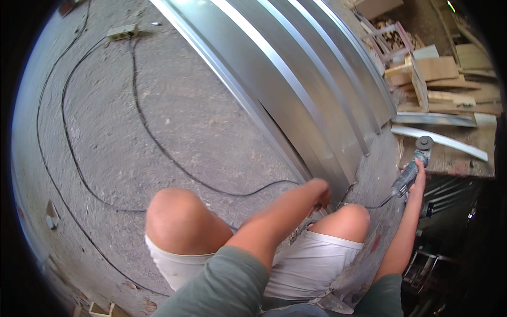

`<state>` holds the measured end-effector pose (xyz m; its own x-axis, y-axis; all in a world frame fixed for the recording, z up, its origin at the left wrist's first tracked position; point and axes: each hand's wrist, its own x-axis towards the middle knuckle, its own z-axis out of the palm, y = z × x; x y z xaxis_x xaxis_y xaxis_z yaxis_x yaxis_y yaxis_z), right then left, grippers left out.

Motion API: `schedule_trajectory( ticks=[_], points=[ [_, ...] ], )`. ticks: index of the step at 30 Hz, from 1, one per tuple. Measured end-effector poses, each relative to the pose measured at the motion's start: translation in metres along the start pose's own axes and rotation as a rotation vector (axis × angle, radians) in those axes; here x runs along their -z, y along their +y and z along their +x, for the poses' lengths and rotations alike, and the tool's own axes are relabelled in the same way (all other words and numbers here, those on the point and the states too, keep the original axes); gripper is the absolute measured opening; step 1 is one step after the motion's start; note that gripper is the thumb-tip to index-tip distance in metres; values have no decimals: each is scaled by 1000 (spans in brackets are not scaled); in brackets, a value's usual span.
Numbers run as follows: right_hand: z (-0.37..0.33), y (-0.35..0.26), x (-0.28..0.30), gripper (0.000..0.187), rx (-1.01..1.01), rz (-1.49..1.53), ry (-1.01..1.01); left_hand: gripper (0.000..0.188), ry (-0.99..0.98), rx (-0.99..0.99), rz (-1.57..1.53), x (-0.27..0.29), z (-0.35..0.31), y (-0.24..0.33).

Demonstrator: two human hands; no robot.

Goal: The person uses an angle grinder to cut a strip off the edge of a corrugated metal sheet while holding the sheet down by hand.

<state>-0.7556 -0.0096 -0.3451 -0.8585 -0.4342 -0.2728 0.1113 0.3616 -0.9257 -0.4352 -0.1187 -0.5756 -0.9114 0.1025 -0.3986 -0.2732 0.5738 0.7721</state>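
The sheet [322,100], ribbed bright metal, slants from the top centre of the frame down to its lower corner just right of the middle, its long left edge bordering the floor [211,105]. A dark slit [281,131] runs near that edge, narrowing toward its upper end. The left hand [318,193] is at the lower corner, fingers bent downward and blurred; whether they pinch the metal or only rest near it, I cannot tell. At right of centre, the right hand [419,178] is wrapped around the body of the grinder [410,173], held well apart from the sheet with its disc [424,142] toward the top of the frame. The disc appears just below a pale strip [441,141] lying on the worktop [460,166], though the gap in depth is unclear. A narrow band of floor separates the sheet's right end from the worktop, while a far wider stretch spreads over the left half, crossed by a black cord [158,148] that curves from the block [122,33] at upper left toward the left forearm. Both knees [177,222] stand close below the sheet's lower corner, one either side of the left forearm. Wood pieces [438,71] crowd the upper right.
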Motion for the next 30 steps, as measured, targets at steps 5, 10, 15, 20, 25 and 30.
schedule_trajectory(
  ticks=[5,10,15,20,25,30],
  points=[
    [53,-91,-106,40,69,285,-77,36,65,307,-135,132,-109,-85],
    [66,-154,-183,39,207,275,-113,36,-43,650,-172,187,-172,-140],
    [67,-158,-282,41,160,69,-258,34,-353,605,125,182,-181,-152],
    [93,-162,-312,41,59,60,-342,27,218,782,-217,209,-259,-199],
    [111,-113,-341,40,23,107,-378,19,250,760,-102,221,-430,-253],
    [116,-79,-345,39,-108,146,-481,16,696,989,194,179,-610,-277]
  ],
)
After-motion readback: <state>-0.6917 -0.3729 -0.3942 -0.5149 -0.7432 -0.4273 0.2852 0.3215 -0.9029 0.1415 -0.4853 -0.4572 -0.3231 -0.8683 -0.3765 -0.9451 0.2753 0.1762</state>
